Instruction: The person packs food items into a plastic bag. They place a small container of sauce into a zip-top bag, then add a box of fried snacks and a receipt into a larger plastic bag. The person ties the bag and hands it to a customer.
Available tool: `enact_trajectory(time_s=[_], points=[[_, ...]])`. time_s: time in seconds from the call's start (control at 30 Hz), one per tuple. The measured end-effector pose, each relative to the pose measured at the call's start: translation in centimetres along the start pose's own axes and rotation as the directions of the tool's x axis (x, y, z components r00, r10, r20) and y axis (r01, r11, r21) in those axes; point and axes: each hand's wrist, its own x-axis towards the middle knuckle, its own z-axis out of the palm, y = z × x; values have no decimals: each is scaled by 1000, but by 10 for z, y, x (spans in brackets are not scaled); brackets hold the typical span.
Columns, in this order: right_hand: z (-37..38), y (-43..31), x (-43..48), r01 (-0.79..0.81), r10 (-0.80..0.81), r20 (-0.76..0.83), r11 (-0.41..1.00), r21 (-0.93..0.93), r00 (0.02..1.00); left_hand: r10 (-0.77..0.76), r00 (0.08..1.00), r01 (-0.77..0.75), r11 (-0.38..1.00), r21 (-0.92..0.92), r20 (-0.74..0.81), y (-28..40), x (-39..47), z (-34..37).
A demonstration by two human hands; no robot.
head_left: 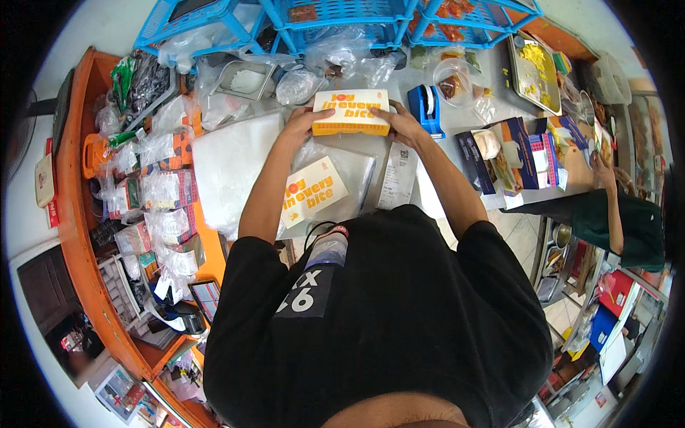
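Note:
A white and yellow cardboard food box [350, 113] with orange printing is held level between my two hands. My left hand [301, 124] grips its left end, thumb on the lid. At the opposite end, my right hand [405, 124] has its thumb on the lid too. Closer to my body lies a second box [317, 188] of the same print, partly on a stack of clear plastic bags [359, 171]. To its right is a long printed paper receipt [397, 176]. A blue tape dispenser [425, 113] stands just right of my right hand.
Blue plastic racks [342, 24] line the back. Left are white sheets [235, 166] and bagged boxes [168, 190]. Open food boxes [508, 155] and a metal tray [535, 80] with yellow food stand right, where a co-worker's hand [603, 170] reaches in.

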Motion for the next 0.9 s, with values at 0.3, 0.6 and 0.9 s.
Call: enact_trajectory(time_s=[0.3,0.6,0.9], points=[[-7,19,-99,420,-464,119,865,275,878,439,893,-331,788,-519,97,32,-120,17],[-13,109,-137,-39,-121,214,784,620,969,319,947,-276,742,-611,-40,1,-140,41],[-31,124,-138,11,-148,231,862,506,962,360,892,-438,839,-322,-274,-2,-150,52]])
